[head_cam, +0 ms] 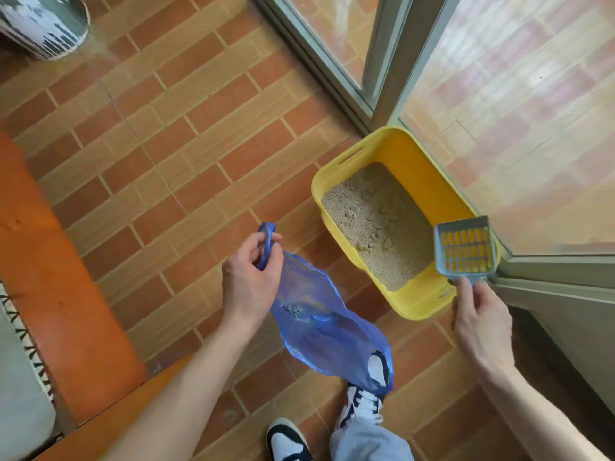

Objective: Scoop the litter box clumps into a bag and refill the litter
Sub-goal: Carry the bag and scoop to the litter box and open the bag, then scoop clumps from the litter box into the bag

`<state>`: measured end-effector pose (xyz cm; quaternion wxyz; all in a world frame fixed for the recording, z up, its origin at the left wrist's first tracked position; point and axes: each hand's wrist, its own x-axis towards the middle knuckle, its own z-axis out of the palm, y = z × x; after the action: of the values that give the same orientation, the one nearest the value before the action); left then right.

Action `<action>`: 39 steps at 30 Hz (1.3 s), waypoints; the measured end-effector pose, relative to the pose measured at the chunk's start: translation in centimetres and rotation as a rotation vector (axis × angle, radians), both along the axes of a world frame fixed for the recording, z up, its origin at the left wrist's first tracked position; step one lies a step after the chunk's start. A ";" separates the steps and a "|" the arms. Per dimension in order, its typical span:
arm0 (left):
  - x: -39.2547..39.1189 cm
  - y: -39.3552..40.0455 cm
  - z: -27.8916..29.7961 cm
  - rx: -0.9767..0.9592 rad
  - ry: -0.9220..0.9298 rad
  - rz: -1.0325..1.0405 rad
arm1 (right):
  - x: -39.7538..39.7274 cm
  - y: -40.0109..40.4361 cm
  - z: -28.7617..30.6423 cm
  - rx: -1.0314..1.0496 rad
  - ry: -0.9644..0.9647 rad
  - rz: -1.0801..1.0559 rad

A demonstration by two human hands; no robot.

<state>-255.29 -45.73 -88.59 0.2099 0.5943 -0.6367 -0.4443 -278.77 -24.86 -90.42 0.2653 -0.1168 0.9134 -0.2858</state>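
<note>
Litter box (392, 154): yellow plastic tub with slotted handles, on the brick-pattern tile floor (173, 134) beside a glass door (519, 121); holds beige granular litter (376, 224), surface uneven, a few clumps showing. Scoop (463, 249): grey, slotted, empty, held over the box's near corner; right hand (481, 324) pinches its handle. Bag (327, 324): translucent blue plastic, hanging open from the left hand (248, 281), fingers curled round its handle loop; one grey clump (293, 309) inside.
</note>
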 end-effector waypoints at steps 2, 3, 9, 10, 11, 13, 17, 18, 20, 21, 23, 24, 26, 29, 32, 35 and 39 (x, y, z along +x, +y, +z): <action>-0.6 -0.4 -0.3 0.002 0.043 -0.025 | -0.8 -1.8 -1.8 0.045 -0.001 0.103; -0.9 -0.7 -0.4 0.009 0.065 -0.048 | -1.2 -2.7 -3.1 0.064 0.003 0.139; -2.6 -2.8 -2.5 0.035 0.098 -0.225 | -3.6 -8.6 -12.4 0.198 0.099 0.357; -2.8 -3.2 -3.0 0.024 0.099 -0.249 | -3.8 -9.5 -13.6 0.207 0.144 0.402; -3.1 -3.5 -3.6 0.006 0.102 -0.268 | -4.0 -10.4 -14.6 0.220 0.190 0.447; -3.4 -3.9 -4.8 -0.031 0.133 -0.261 | -4.6 -11.9 -16.6 0.237 0.273 0.538; -3.5 -4.8 -7.4 0.012 0.285 -0.164 | -5.4 -13.3 -19.9 0.298 0.388 0.615; -3.6 -5.1 -7.9 0.022 0.311 -0.167 | -5.4 -13.5 -20.6 0.308 0.402 0.628; -4.0 -5.8 -8.9 0.028 0.338 -0.211 | -5.3 -13.5 -21.8 0.331 0.390 0.644; -4.4 -6.1 -9.2 0.027 0.346 -0.236 | -5.3 -13.4 -22.3 0.348 0.380 0.645; -4.9 -6.6 -9.6 0.010 0.348 -0.296 | -5.0 -13.3 -23.6 0.347 0.390 0.665; -5.2 -6.8 -9.7 0.005 0.351 -0.330 | -4.9 -13.3 -24.0 0.342 0.393 0.673; -5.7 -7.0 -10.2 -0.002 0.364 -0.384 | -5.1 -13.7 -24.5 0.364 0.384 0.692; -5.9 -7.5 -10.7 -0.065 0.336 -0.472 | -5.6 -14.8 -24.8 0.393 0.357 0.733; -6.2 -7.9 -10.8 -0.208 0.236 -0.540 | -6.9 -15.4 -26.0 0.322 0.356 0.715; -6.5 -7.9 -10.5 -0.304 0.180 -0.556 | -7.2 -15.8 -27.0 0.277 0.315 0.715; -6.3 -7.3 -10.4 -0.365 0.118 -0.557 | -6.8 -16.4 -28.1 0.169 0.224 0.688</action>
<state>-261.59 -53.02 -98.99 0.2199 0.3235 -0.8302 -0.3971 -285.52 -41.28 -118.56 0.2531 -0.4253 0.8644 -0.0891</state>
